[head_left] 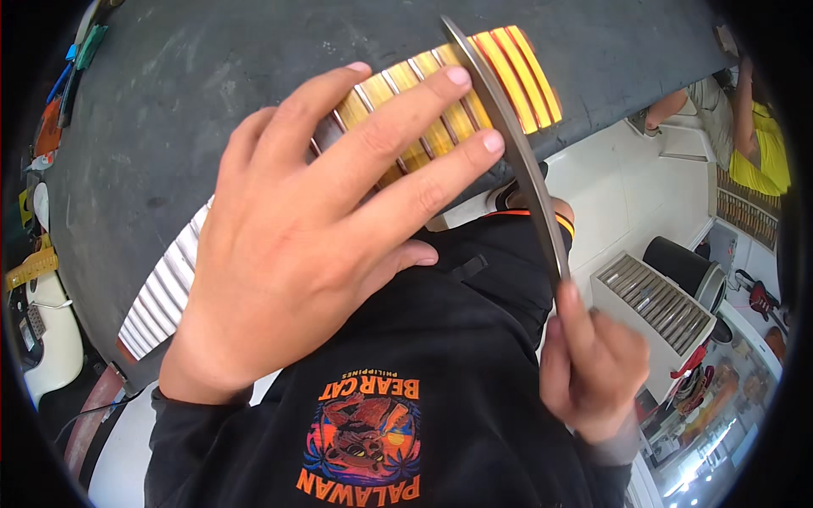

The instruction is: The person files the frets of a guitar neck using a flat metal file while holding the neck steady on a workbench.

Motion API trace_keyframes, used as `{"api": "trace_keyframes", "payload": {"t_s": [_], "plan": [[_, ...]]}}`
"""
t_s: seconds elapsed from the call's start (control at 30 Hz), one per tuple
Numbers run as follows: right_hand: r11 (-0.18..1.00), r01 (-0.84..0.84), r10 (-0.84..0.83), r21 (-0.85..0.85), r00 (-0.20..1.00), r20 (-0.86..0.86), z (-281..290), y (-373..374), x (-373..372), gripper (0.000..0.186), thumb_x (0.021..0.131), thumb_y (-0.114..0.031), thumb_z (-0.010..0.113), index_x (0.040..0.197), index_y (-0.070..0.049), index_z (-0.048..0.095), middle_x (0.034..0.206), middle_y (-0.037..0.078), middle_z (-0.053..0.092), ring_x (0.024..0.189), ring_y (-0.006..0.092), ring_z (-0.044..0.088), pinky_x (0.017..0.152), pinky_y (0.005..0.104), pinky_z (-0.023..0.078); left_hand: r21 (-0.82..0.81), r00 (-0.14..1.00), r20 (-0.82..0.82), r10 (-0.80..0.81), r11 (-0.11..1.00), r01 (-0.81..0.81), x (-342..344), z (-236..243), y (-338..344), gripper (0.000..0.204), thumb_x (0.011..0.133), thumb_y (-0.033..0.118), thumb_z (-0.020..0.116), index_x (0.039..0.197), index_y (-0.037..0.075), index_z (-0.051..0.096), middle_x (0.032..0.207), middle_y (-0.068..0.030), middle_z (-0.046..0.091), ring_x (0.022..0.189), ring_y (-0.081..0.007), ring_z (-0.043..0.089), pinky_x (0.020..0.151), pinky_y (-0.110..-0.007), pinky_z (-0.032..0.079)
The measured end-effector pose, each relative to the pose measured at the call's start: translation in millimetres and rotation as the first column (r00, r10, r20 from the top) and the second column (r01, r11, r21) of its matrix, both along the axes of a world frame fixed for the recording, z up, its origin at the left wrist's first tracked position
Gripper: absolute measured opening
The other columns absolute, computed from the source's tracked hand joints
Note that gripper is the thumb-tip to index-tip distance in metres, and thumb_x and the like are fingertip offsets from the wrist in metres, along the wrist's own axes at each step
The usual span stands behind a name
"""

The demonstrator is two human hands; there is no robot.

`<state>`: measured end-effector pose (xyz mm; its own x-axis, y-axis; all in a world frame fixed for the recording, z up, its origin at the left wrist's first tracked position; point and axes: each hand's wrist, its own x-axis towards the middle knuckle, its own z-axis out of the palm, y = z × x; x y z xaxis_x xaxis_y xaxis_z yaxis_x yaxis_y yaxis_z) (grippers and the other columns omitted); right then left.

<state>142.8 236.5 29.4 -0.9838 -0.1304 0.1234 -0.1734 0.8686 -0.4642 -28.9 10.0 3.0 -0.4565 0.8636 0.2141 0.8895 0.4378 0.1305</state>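
Observation:
A fretted guitar neck lies slantwise along the near edge of the dark work surface, its metal frets running across it. Its upper end glows yellow, while the lower left part looks silvery. My left hand is spread over the middle of the neck, fingers stretched apart, and hides part of it. Two of its fingertips reach the edge of a long, dark, narrow file. That file crosses the neck near the yellow end. My right hand is closed around the file's near end, with the index finger laid along it.
A dark mat covers the work surface. Tools line its left rim, near a white curved body. At the right are a box of several metal rods, a black bin and a person in yellow.

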Motion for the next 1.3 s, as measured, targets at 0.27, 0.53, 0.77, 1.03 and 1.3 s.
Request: {"api": "trace_keyframes", "payload": {"t_s": [0.27, 0.53, 0.77, 1.03, 1.3], "plan": [[0.997, -0.013, 0.015, -0.073, 0.999, 0.034, -2, -6, -63, 0.055, 0.085, 0.012, 0.069, 0.138, 0.000, 0.065, 0.064, 0.008, 0.056, 0.051, 0.0214, 0.054, 0.051, 0.0314, 0.042, 0.057, 0.979, 0.183, 0.092, 0.993, -0.104, 11, 2, -1, 0.081, 0.058, 0.025, 0.088, 0.137, 0.026, 0.068, 0.151, -0.0053, 0.056, 0.124, -0.0399, 0.057, 0.104, -0.049, 0.048], [0.995, -0.008, 0.006, -0.099, 1.000, -0.019, -12, 8, 40, 0.066, 0.070, 0.008, 0.072, 0.135, 0.001, 0.067, 0.062, 0.002, 0.049, 0.044, 0.0161, 0.047, 0.043, 0.0302, 0.036, -0.011, 0.994, -0.098, -0.052, 0.999, 0.051, -4, -29, -19, 0.081, 0.058, 0.027, 0.088, 0.136, 0.029, 0.068, 0.153, -0.0059, 0.055, 0.124, -0.0397, 0.056, 0.104, -0.048, 0.048], [0.999, 0.026, -0.024, -0.028, 0.997, 0.077, -5, -6, -33, 0.055, 0.084, 0.014, 0.067, 0.137, -0.001, 0.066, 0.066, 0.010, 0.058, 0.050, 0.0207, 0.053, 0.050, 0.0304, 0.042, -0.004, 0.980, 0.192, 0.059, 0.998, -0.059, 7, 6, -3, 0.079, 0.063, 0.035, 0.085, 0.139, 0.021, 0.067, 0.151, -0.0078, 0.057, 0.124, -0.0400, 0.056, 0.105, -0.048, 0.047], [1.000, -0.016, 0.017, -0.019, 0.999, 0.037, -9, 2, -8, 0.059, 0.077, 0.006, 0.071, 0.135, 0.002, 0.066, 0.062, 0.005, 0.047, 0.047, 0.0190, 0.047, 0.045, 0.0322, 0.038, -0.075, 0.971, 0.218, 0.096, 0.994, -0.082, 9, 13, -4, 0.074, 0.071, 0.046, 0.080, 0.139, 0.020, 0.067, 0.149, -0.0090, 0.058, 0.124, -0.0400, 0.057, 0.104, -0.048, 0.046], [0.996, 0.009, -0.009, 0.094, 1.000, -0.002, -6, -3, 2, 0.062, 0.073, -0.001, 0.072, 0.136, -0.002, 0.068, 0.062, 0.001, 0.038, 0.044, 0.0162, 0.042, 0.041, 0.0345, 0.035, -0.083, 0.981, 0.179, 0.080, 0.994, -0.066, 9, 13, 0, 0.074, 0.071, 0.045, 0.081, 0.139, 0.018, 0.067, 0.150, -0.0098, 0.057, 0.124, -0.0407, 0.057, 0.105, -0.049, 0.046]]}}
